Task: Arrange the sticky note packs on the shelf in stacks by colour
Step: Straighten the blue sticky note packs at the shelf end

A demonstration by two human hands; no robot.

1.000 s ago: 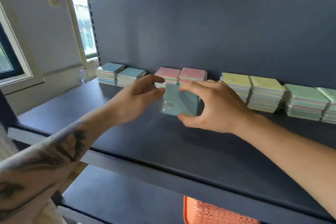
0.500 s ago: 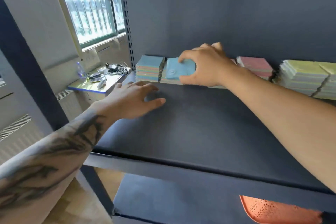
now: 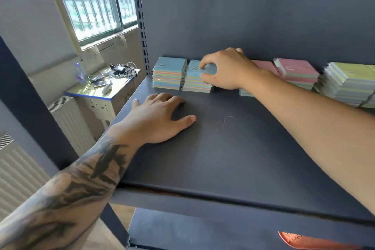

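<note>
Two stacks of blue-topped sticky note packs stand at the back left of the dark shelf [image 3: 233, 154]: the left blue stack [image 3: 169, 73] and the right blue stack [image 3: 195, 82]. My right hand [image 3: 227, 69] grips a blue pack [image 3: 194, 68] lying on top of the right blue stack, fingers curled over its right edge. My left hand [image 3: 160, 117] rests flat on the shelf in front of the blue stacks, fingers spread, holding nothing. Pink stacks [image 3: 298, 71] and yellow-green stacks [image 3: 349, 83] line the back to the right; my right arm hides part of the pink ones.
The shelf's dark back panel rises behind the stacks, with a slotted upright [image 3: 142, 26] at the left. Beyond the shelf a small table [image 3: 97, 91] holds cables, phones and a bottle, under a barred window. An orange perforated basket [image 3: 308, 242] shows below the shelf's front edge.
My right hand carried the blue pack from mid-shelf to the back left and set it down on the right blue stack. My left hand let go and settled flat on the shelf.
</note>
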